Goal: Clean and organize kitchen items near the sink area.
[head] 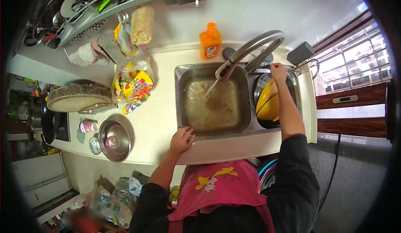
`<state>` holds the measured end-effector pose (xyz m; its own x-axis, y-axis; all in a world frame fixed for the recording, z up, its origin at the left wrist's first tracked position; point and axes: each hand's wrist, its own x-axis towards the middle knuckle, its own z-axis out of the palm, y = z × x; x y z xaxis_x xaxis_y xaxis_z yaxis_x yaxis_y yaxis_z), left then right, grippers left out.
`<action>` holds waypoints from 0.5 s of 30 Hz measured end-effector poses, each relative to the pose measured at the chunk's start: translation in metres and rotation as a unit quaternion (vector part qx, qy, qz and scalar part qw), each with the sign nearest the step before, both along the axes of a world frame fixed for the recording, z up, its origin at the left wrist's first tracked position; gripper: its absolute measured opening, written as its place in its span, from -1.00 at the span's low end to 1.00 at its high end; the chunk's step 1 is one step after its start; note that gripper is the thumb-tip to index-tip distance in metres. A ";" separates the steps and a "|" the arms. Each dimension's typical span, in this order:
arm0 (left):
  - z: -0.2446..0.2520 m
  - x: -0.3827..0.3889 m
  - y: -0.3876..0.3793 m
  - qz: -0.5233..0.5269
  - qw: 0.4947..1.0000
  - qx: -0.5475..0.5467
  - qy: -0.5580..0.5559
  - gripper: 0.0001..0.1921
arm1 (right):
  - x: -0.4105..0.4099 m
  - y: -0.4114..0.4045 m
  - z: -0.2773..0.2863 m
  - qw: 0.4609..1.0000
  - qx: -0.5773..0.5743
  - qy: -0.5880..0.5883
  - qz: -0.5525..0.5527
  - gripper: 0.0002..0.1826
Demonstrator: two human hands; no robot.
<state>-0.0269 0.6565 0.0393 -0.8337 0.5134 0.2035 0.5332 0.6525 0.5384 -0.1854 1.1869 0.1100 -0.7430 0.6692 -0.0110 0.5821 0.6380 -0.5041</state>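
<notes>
My left hand rests at the front left corner of the steel sink basin, its fingers over the rim and nothing plainly held. At the back, my right hand is closed beside the base of the pull-down faucet, where the faucet handle seems to be; the fingers hide most of it. Water streams from the spout into the large basin, which holds shallow, brownish water. Under my right forearm, the small basin contains a yellow bowl-like vessel and a metal bowl, both partly covered.
An orange detergent bottle stands behind the sink. Left on the counter are a food packet in a plastic bag, a steel bowl with a small piece of raw meat, and a purple-white container. A loofah hangs above.
</notes>
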 end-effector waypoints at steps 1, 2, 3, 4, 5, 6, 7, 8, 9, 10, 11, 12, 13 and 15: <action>-0.001 0.000 -0.003 0.004 1.000 0.001 -0.025 -0.70 | 0.006 -0.015 0.004 1.000 -0.006 -0.001 0.002 -0.66; 0.000 0.000 -0.016 0.015 0.999 -0.013 -0.025 -0.70 | 0.013 -0.053 0.014 0.997 0.053 0.037 0.030 -0.66; 0.002 -0.003 -0.021 0.002 0.999 -0.035 0.019 -0.71 | 0.022 -0.081 0.023 0.989 0.118 0.078 0.051 -0.65; 0.002 -0.011 -0.014 -0.022 0.997 -0.045 0.064 -0.72 | 0.032 -0.090 0.013 0.974 0.108 0.170 0.106 -0.66; 0.004 -0.020 -0.008 -0.026 0.997 -0.045 0.063 -0.72 | 0.040 -0.105 -0.008 0.948 0.094 0.257 0.161 -0.66; 0.007 -0.028 -0.006 0.020 0.996 -0.057 0.068 -0.73 | 0.049 -0.136 -0.028 0.955 0.034 0.222 0.195 -0.76; 0.007 -0.042 0.016 0.050 0.994 -0.051 0.077 -0.73 | 0.065 -0.135 -0.084 0.919 -0.171 0.280 0.221 -0.74; 0.005 -0.044 0.008 0.073 0.993 -0.078 0.055 -0.70 | 0.068 -0.177 -0.107 0.956 -0.182 0.052 0.224 -0.69; 0.002 -0.050 0.023 0.063 0.994 -0.068 0.056 -0.70 | 0.088 -0.178 -0.155 0.945 -0.210 0.046 0.245 -0.63; 0.000 -0.051 0.031 0.051 0.995 -0.077 0.050 -0.69 | 0.094 -0.183 -0.188 0.944 -0.193 -0.018 0.269 -0.60; -0.003 -0.052 0.037 0.037 0.995 -0.086 0.043 -0.68 | 0.097 -0.187 -0.207 0.937 -0.177 -0.081 0.288 -0.58; -0.005 -0.050 0.028 0.044 0.993 -0.098 0.041 -0.68 | 0.092 -0.210 -0.206 0.933 -0.188 -0.081 0.296 -0.58; -0.003 -0.043 0.008 0.068 0.990 -0.117 0.029 -0.67 | 0.085 -0.245 -0.195 0.921 -0.233 -0.142 0.277 -0.55; 0.002 -0.034 -0.009 0.095 0.986 -0.135 0.018 -0.67 | 0.075 -0.275 -0.194 0.903 -0.273 -0.204 0.262 -0.52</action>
